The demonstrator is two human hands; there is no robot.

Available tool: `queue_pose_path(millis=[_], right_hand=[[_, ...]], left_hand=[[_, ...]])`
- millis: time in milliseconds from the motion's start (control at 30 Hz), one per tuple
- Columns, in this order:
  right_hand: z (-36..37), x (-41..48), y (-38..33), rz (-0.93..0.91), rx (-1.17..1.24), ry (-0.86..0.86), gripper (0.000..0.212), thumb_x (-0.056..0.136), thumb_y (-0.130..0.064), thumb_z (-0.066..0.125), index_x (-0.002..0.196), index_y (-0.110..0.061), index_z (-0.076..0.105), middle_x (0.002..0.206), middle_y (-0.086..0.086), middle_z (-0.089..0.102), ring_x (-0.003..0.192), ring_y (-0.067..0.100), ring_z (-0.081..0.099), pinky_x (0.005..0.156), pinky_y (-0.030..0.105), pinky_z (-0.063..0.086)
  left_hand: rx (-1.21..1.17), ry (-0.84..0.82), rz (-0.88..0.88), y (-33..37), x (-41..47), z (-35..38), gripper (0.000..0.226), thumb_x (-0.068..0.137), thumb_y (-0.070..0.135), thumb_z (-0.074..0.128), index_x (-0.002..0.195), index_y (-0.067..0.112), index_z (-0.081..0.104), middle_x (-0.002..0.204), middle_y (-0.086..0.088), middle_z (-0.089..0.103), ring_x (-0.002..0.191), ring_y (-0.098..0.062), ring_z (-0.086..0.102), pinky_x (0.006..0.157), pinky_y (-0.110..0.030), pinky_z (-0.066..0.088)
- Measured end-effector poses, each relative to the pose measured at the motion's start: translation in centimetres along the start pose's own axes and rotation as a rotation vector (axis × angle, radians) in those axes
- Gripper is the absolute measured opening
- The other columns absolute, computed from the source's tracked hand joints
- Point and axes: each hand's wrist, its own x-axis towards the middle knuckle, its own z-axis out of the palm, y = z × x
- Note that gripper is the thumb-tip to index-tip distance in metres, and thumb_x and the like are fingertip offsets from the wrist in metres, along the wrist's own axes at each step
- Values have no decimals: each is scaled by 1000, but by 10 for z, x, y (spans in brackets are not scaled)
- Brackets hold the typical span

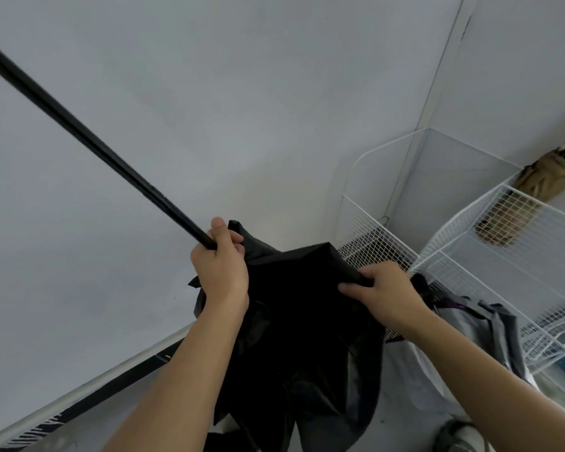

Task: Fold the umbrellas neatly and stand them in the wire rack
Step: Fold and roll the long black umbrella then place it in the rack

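A black umbrella (294,308) hangs loose and half collapsed in front of me, its long black shaft (88,138) running up to the upper left. My left hand (221,265) grips the shaft where it meets the canopy. My right hand (382,295) pinches a fold of the black canopy at its right edge. The white wire rack (444,252) stands to the right against the wall corner. A folded tan umbrella (542,181) leans in the rack's far compartment. A grey umbrella (490,324) with a purple strap lies below my right forearm.
Pale grey walls meet in a corner behind the rack. A white skirting strip and dark floor edge (111,383) run along the lower left. A shoe (463,435) shows at the bottom right.
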Motion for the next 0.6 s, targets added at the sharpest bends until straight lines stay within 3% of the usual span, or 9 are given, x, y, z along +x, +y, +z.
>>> queue_pose_path(millis=[133,267,367,500,600], right_hand=[[-4,-2,-11,163,617,8,22,84,-20,77,89,1,74,83,16,76,72,26,75,67,32,62],[-16,2,-10,278,892,14,26,84,-22,77,93,1,73,88,16,77,77,27,75,70,33,63],[-19,2,-9,288,1019,-117,13,89,-12,68,94,0,70,90,15,74,76,22,71,78,32,59],[-20,0,-9,192,1068,-196,3,78,-5,68,80,-5,69,77,7,73,65,14,69,66,23,58],[-15,-3,-10,113,927,-172,19,66,-17,75,66,-12,57,67,2,67,63,12,65,60,24,55]], left_hand=[[54,-80,-5,1,-6,5,49,104,37,43,66,8,52,49,-2,40,36,-5,34,40,-14,32],[52,-67,-37,1,-6,6,49,104,37,43,65,9,52,48,-1,39,35,-6,33,39,-15,32],[34,-33,-51,1,-3,7,48,104,37,43,66,9,52,49,-1,39,36,-6,34,39,-15,32],[15,7,-18,0,-1,6,48,104,37,43,66,9,52,50,0,40,38,-5,37,43,-14,36],[21,28,2,-1,-1,6,49,104,39,43,66,10,54,52,0,44,42,-7,41,50,-19,40]])
